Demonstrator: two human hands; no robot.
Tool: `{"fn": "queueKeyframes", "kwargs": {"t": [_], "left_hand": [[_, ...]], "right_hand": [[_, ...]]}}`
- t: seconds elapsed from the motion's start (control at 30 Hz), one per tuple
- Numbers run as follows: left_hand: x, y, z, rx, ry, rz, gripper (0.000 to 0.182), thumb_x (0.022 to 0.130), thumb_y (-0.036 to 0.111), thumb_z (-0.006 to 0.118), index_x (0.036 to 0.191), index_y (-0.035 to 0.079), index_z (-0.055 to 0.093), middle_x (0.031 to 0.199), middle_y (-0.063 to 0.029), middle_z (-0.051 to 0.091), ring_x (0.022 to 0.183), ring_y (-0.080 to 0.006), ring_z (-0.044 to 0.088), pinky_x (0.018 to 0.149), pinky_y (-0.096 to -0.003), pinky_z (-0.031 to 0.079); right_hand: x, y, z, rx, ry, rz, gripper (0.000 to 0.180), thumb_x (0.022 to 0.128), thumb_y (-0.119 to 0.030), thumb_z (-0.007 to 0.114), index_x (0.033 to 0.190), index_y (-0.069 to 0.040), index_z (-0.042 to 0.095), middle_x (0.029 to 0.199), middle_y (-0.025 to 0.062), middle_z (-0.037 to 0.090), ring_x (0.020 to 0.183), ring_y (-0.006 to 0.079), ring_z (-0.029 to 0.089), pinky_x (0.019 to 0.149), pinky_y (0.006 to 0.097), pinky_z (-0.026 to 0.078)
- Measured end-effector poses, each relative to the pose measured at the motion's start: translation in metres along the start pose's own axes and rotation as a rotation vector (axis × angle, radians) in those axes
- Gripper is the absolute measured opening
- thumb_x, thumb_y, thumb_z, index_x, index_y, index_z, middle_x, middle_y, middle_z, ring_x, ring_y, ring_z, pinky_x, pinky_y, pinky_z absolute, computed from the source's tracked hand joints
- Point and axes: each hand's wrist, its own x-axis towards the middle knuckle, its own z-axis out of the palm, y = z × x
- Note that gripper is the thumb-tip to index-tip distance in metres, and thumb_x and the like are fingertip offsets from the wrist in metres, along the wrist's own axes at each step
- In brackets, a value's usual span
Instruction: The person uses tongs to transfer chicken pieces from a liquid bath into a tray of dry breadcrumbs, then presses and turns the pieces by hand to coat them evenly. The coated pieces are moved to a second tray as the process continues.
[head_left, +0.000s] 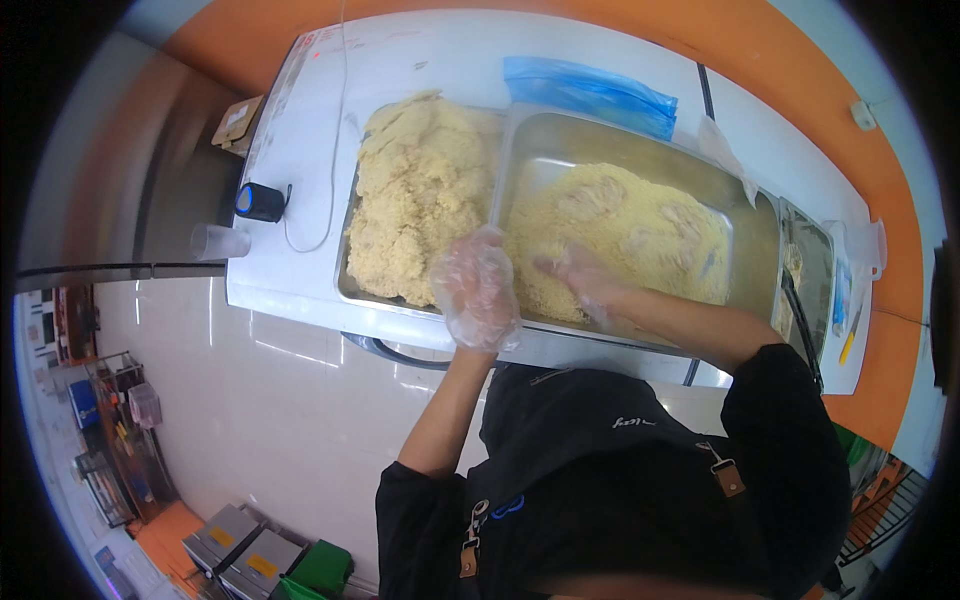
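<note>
My left hand (477, 289), in a clear plastic glove, is at the near edge between two metal trays. Its fingers look curled, but whether they hold anything is unclear. My right hand (574, 274), gloved too, reaches into the deep steel tray (763, 247), its fingers in the pale yellow crumb coating (667, 217). Some flour-dusted, coated pieces (592, 196) lie partly buried there. In the left tray (349, 289) a high heap of crumb-coated pieces (420, 187) rises above the rim.
A blue plastic bag (592, 94) lies behind the deep tray. Left stand a black cylindrical speaker (259, 202), a cable (334, 187) and a clear cup (220, 241) at the worktop's edge. Right are another metal tray (821, 247) with black-handled tongs (802, 322) and a yellow-handled tool (849, 341).
</note>
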Motion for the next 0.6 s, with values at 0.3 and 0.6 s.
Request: {"fn": "queueKeyframes", "kwargs": {"t": [0.3, 0.6], "left_hand": [[0.003, -0.004, -0.001, 0.012, 0.03, 0.078, 0.033, 0.107, 0.032, 0.065, 0.107, 0.001, 0.077, 0.111, -0.0142, 0.079, 0.102, -0.026, 0.074, 0.089, -0.0382, 0.057], [0.005, 0.007, 0.001, 0.268, 0.012, 0.1, 0.039, 0.107, 0.037, 0.061, 0.104, 0.001, 0.077, 0.111, -0.015, 0.078, 0.101, -0.0304, 0.075, 0.09, -0.0407, 0.057]], "right_hand": [[0.023, -0.033, 0.009, -0.959, -0.047, -0.682, 0.068, 0.104, -0.04, 0.064, 0.151, 0.009, 0.054, 0.145, 0.0344, 0.06, 0.137, 0.048, 0.056, 0.122, 0.0519, 0.04], [0.021, -0.005, -0.005, -1.075, -0.004, -0.816, 0.074, 0.108, -0.051, 0.053, 0.152, 0.008, 0.054, 0.16, 0.0281, 0.052, 0.154, 0.0434, 0.042, 0.13, 0.0564, 0.027]]}}
